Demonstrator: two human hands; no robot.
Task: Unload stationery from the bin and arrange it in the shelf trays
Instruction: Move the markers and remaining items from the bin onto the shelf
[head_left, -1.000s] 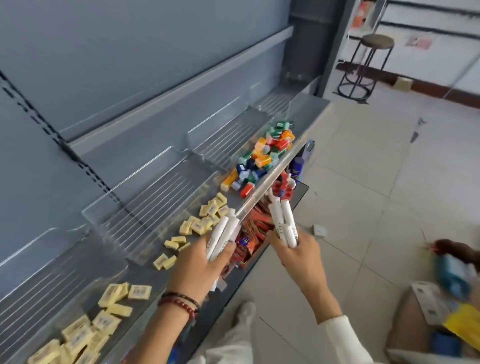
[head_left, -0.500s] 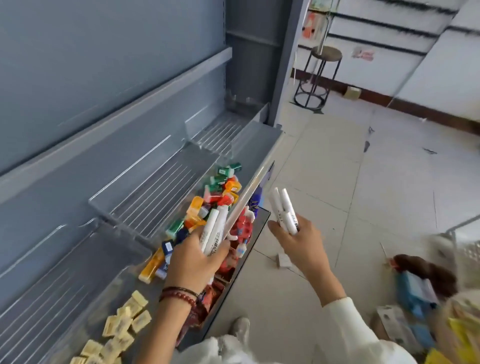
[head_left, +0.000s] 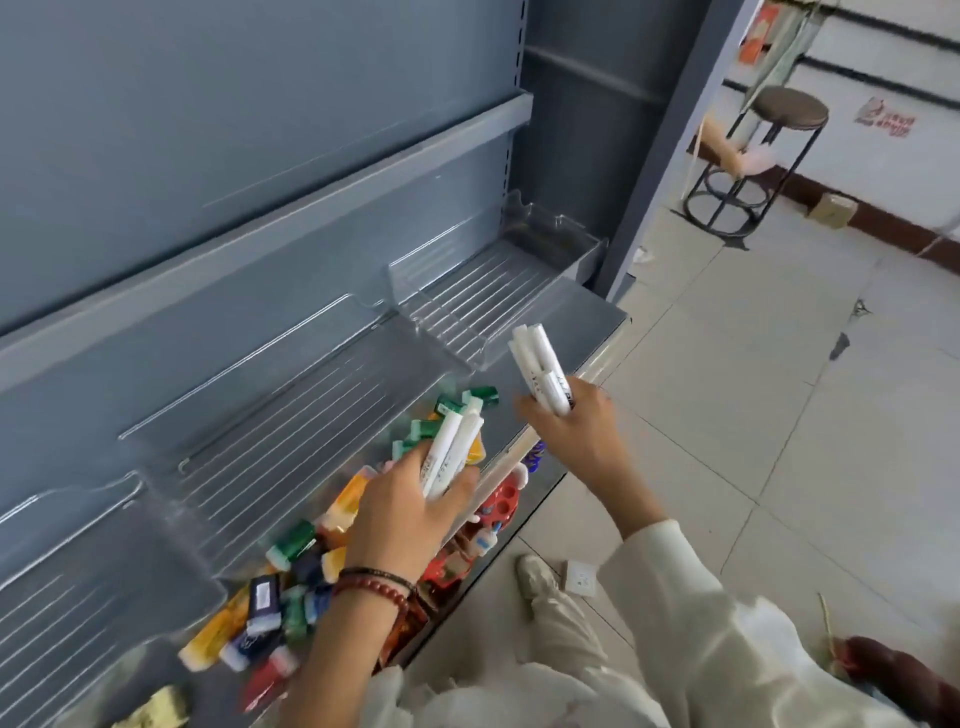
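— Gripping anything, those two hands?
— Both. The left hand (head_left: 410, 519) is curled round a bundle of white markers (head_left: 451, 454), tips pointing up and away, over the front of the middle tray (head_left: 291, 426). The right hand (head_left: 576, 431) clutches a second marker bundle (head_left: 537, 364), held upright above the shelf's front edge, near the front corner of the far tray (head_left: 467, 306).
— Do the hands touch?
— No, they are apart; the right one sits further along the shelf.
— What lies in the middle tray?
— A heap of small coloured pieces (head_left: 296, 540), green, orange, blue and red, partly under the left hand. At the bottom left are blurred yellow pieces (head_left: 156, 706).
— And around that?
— Beaded bracelets (head_left: 379, 584) on the left wrist, a white sleeve (head_left: 670, 561) on the right arm. Red items (head_left: 498, 499) sit on the lower shelf. A shoe (head_left: 535, 577) stands on the tiled floor (head_left: 779, 415), and a round stool (head_left: 789, 106) stands by the wall.
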